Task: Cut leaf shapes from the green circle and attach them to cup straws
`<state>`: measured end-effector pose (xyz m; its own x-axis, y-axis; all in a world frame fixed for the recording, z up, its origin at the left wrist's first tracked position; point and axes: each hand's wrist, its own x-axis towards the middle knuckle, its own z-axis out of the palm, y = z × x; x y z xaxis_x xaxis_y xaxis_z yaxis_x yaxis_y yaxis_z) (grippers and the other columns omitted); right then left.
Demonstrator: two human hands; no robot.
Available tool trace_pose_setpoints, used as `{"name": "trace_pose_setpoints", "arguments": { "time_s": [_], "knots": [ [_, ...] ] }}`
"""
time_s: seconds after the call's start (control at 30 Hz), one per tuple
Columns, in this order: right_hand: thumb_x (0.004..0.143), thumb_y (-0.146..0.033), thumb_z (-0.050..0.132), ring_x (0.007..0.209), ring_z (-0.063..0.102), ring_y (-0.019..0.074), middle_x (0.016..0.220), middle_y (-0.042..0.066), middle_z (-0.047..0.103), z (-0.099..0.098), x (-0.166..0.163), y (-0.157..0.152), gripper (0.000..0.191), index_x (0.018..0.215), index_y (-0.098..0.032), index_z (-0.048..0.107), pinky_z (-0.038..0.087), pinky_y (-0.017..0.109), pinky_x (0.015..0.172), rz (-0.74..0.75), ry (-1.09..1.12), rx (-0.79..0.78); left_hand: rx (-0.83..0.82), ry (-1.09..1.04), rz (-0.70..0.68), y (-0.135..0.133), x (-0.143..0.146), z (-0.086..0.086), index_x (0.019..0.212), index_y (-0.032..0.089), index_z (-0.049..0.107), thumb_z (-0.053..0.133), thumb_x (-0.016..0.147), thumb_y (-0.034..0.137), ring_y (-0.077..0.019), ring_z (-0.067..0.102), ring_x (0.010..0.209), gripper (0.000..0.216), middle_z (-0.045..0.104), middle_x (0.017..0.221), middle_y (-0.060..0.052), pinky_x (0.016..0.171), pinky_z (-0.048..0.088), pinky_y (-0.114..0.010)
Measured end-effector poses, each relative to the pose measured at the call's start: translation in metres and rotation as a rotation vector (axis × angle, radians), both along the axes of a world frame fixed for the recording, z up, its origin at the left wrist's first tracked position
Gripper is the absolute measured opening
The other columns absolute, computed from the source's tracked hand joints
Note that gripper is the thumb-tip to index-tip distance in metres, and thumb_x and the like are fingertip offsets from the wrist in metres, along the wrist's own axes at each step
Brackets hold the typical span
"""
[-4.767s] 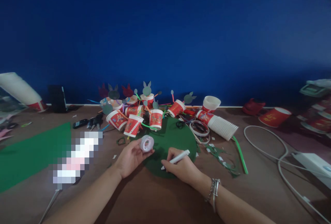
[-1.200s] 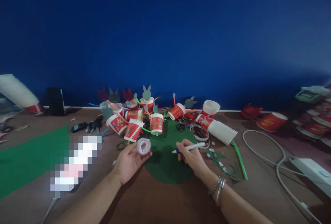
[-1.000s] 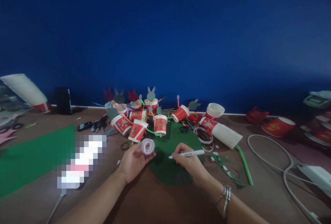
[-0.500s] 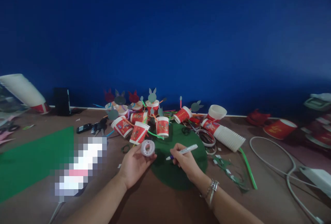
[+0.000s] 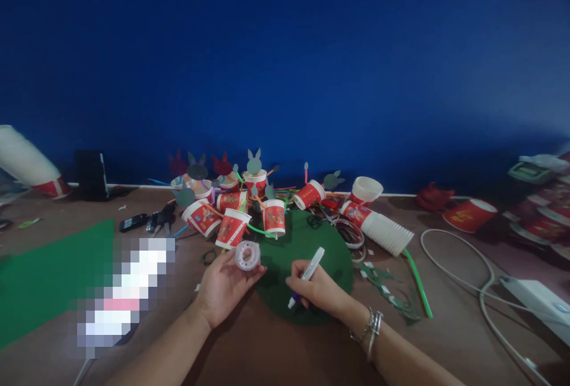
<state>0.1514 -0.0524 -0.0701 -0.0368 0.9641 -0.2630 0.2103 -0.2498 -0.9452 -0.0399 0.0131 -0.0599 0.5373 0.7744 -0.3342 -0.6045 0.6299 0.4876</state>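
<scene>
My brown counter (image 5: pixel 249 350) ran back to a plain, deep-blue wall (image 5: pixel 285 65), and a dark green paper disc (image 5: pixel 332 243) lay on it in front of me. My left hand (image 5: pixel 225 291), partly curled, held a clear tape roll (image 5: pixel 240 260) at the fingertips, above the disc's left edge. My right hand (image 5: pixel 323 291) was closed in a writing grip around a white marker (image 5: pixel 313 264), its lower end over the near part of the disc; I couldn't tell whether it touched the paper. Left of the disc lay a brighter green sheet (image 5: pixel 53 267) and some keys (image 5: pixel 165 217). Red paper cups (image 5: pixel 234 228), some tipped over, crowded the disc's far edge, and a nested cup stack (image 5: pixel 387 231) lay to its right. Gold and coloured printing showed on the cups, too blurred to read. The marker's barrel carried small dark print, also unreadable, and the white box (image 5: pixel 537 303) well right of the disc had a small bluish mark.
</scene>
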Motion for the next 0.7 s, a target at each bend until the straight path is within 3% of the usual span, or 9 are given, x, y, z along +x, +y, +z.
{"name": "trace_pose_setpoints", "arguments": {
  "time_s": [0.27,0.33,0.5,0.7],
  "knots": [
    [0.067,-0.022,0.056,0.03,0.04,0.0042,0.04,-0.01,0.04,0.002,0.006,-0.014,0.02,0.054,-0.019,0.041,0.021,0.014,0.029,0.149,0.06,-0.163,-0.005,-0.011,-0.011,-0.002,0.0,0.002,0.087,0.008,0.067,0.046,0.085,0.021,-0.0212,0.062,0.076,0.025,0.068,0.091,-0.012,0.089,0.046,-0.048],
    [0.067,-0.024,0.057,0.03,0.037,0.0036,0.041,-0.01,0.04,-0.001,0.007,-0.014,0.022,0.053,-0.019,0.04,0.019,0.014,0.029,0.072,0.138,-0.14,-0.02,0.022,-0.004,-0.001,0.001,0.002,0.085,0.008,0.067,0.047,0.085,0.021,-0.0212,0.062,0.076,0.024,0.068,0.092,-0.013,0.088,0.047,-0.048],
    [0.071,-0.033,0.061,0.035,0.031,0.0023,0.049,-0.008,0.042,0.001,0.015,-0.007,0.029,0.057,-0.018,0.04,0.014,0.016,0.034,-0.291,0.413,0.065,-0.041,0.069,0.021,-0.001,0.003,0.003,0.082,0.01,0.066,0.047,0.085,0.02,-0.0215,0.062,0.075,0.022,0.067,0.09,-0.013,0.081,0.051,-0.046],
    [0.07,-0.035,0.068,0.045,0.039,0.0064,0.051,-0.007,0.045,0.005,0.018,-0.008,0.028,0.062,-0.019,0.046,0.029,0.019,0.043,-0.338,0.405,0.214,-0.029,0.051,-0.008,0.0,0.002,0.002,0.083,0.01,0.065,0.048,0.084,0.02,-0.0211,0.062,0.073,0.02,0.067,0.088,-0.012,0.079,0.052,-0.043]
  ]
}}
